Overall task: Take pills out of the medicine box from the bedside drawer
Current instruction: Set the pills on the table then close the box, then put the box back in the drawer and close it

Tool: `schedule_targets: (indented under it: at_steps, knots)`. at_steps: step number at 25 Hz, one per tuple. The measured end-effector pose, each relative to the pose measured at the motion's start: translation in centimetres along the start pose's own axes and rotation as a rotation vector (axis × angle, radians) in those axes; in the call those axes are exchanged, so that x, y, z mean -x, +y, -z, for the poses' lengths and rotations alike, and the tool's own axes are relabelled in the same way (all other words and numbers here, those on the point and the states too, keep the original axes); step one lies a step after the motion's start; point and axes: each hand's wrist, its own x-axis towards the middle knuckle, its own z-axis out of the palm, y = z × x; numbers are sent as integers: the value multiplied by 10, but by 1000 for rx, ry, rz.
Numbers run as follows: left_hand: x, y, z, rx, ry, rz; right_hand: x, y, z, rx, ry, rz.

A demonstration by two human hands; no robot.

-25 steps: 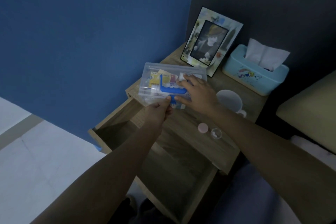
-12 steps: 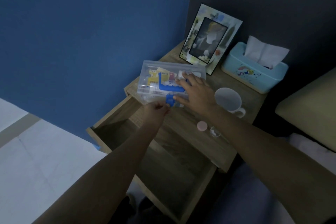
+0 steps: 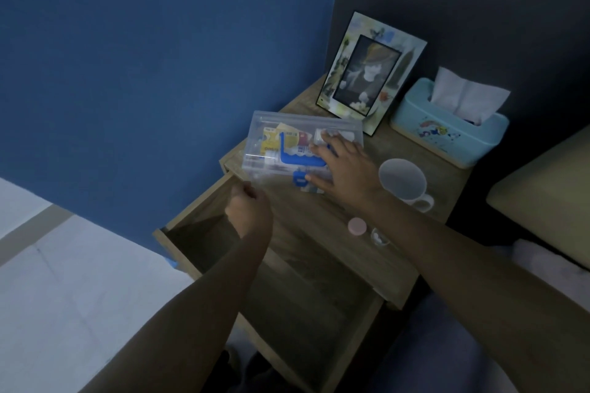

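Observation:
The medicine box (image 3: 281, 145) is clear plastic with a blue handle and a blue latch (image 3: 299, 181). It lies on the left part of the wooden bedside table (image 3: 322, 233), with packets showing through its lid. My right hand (image 3: 346, 169) rests on the lid's right half, fingers spread on top and thumb at the front edge beside the latch. My left hand (image 3: 250, 209) hovers over the open drawer (image 3: 303, 306), its fingers curled just below the box's front-left corner. Whether they touch the box, I cannot tell.
A white mug (image 3: 404, 183) stands right of my right hand. A pink cap (image 3: 357, 226) and a small clear cup (image 3: 380, 237) lie near the table's front edge. A photo frame (image 3: 370, 73) and a blue tissue box (image 3: 447, 132) stand at the back. A bed (image 3: 542, 198) is at the right.
My left hand has let go of the blue latch and drawn back down and left to the box's front corner. The latch now hangs loose. My right hand stays on the lid.

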Motion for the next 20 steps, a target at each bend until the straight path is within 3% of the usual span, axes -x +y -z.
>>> schedule_targets:
  at_steps: [2, 6, 9, 13, 16, 20]
  knots:
    - [-17, 13, 9, 63, 78, 30, 1, -3, 2, -2, 18, 4]
    - [-46, 43, 10, -47, -88, -34, -18, -6, 19, -30, 64, -50]
    - [-52, 49, 3, -149, -170, -148, -36, 3, 27, -69, 54, -294]
    - [-55, 50, 1, -217, -172, -155, -47, 17, 23, -304, -162, -602]
    - [-57, 52, 2, -212, -214, -115, -54, 22, 22, -411, -237, -625]
    - [-66, 54, 14, -204, -238, -110, -54, 13, 28, -454, -205, -624]
